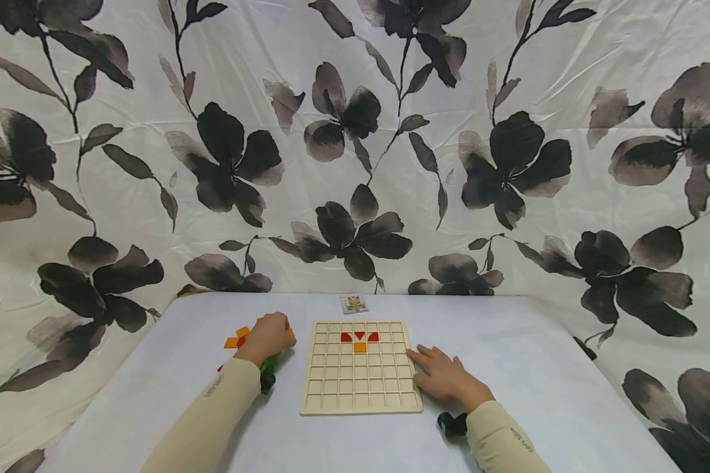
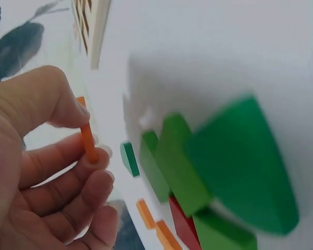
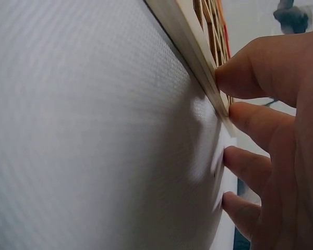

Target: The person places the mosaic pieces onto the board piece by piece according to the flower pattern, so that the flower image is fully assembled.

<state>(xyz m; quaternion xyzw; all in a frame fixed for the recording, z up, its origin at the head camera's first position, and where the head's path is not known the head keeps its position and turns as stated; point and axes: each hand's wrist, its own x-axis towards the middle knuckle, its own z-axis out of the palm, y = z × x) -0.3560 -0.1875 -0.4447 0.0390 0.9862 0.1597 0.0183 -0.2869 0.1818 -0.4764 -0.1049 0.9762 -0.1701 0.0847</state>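
Observation:
My left hand (image 1: 266, 338) pinches an orange tile (image 2: 87, 130) between thumb and fingertips, raised over the loose pieces. Below it in the left wrist view lie green blocks (image 2: 180, 164), a red piece (image 2: 182, 221) and small orange ones (image 2: 145, 213). A wooden grid board (image 1: 361, 394) lies at the middle of the table. Red pieces (image 1: 373, 337) sit in its upper cells, with one orange square (image 1: 359, 347) below them. My right hand (image 1: 444, 374) touches the board's right edge, thumb and forefinger at the rim, the other fingers spread beside it.
A small pattern card (image 1: 354, 303) lies behind the board, near the far table edge. Several more orange pieces (image 1: 231, 343) lie left of my left hand. A floral cloth (image 1: 343, 164) hangs behind the white-covered table (image 1: 509, 341).

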